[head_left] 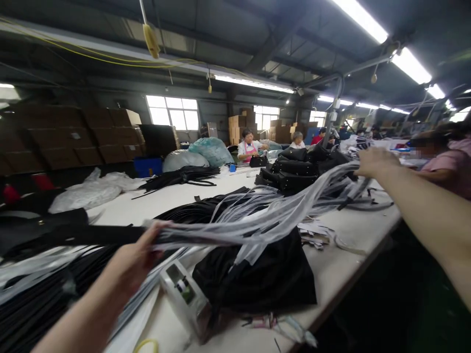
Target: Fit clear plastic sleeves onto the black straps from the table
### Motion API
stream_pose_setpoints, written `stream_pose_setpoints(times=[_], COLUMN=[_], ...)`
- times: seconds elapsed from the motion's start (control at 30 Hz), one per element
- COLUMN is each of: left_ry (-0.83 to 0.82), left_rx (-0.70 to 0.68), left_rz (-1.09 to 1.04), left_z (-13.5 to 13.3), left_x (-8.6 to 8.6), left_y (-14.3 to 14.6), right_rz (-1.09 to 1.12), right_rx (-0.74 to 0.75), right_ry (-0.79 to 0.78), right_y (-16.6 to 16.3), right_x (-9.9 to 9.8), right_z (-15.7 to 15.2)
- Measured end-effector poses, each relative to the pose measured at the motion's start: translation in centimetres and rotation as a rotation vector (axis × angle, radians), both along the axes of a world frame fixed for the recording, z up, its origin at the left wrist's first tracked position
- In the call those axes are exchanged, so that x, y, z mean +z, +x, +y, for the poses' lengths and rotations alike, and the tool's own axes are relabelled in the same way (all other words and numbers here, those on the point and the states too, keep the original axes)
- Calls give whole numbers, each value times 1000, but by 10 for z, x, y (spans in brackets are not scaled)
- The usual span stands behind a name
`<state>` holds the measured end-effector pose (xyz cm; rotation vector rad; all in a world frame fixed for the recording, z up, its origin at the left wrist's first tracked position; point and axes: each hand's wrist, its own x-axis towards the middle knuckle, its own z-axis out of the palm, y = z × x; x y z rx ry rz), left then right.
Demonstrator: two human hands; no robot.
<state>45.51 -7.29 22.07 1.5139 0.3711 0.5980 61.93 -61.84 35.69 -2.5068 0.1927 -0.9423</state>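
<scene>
The left hand [138,260] is positioned over the near left of the counter [114,208], its grip closed around a bundle of straps [221,233] in translucent whitish sleeving. The right hand [377,164] is raised over the right side, its grip closed on the opposite end of the same bundle; exact finger placement is blurred. The bundle spans the gap between the hands, sagging in the middle, with a black section extending left past the left grip.

Beneath the span lies a piece of black fabric [265,279]. A pale dispenser [186,294] stands tilted just beside it, to its left. Small tools with a pink part [263,321] lie near the front edge, and white scraps [312,233] lie to the right of the fabric. Long black straps [47,284] cover the near left area.

Black bags [294,171] are piled beyond the span, near the right hand. At the far side, a co-worker in a pink apron [248,147] has both arms toward a black handbag [258,162]. Stacked cartons [110,130] stand in the left background
</scene>
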Motion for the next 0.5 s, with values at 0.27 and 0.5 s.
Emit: stream_pose_setpoints(times=[0.27,0.5], left_ry=[-391,225], left_rx=[-300,-1047], left_rz=[386,408], left_z=[-146,-121], left_x=[-95,-175], left_y=[67,-59], right_rz=[138,243], right_rx=[331,497], right_ry=[-267,-196], right_y=[-12,-151], right_x=[-163,-329], right_z=[42,58])
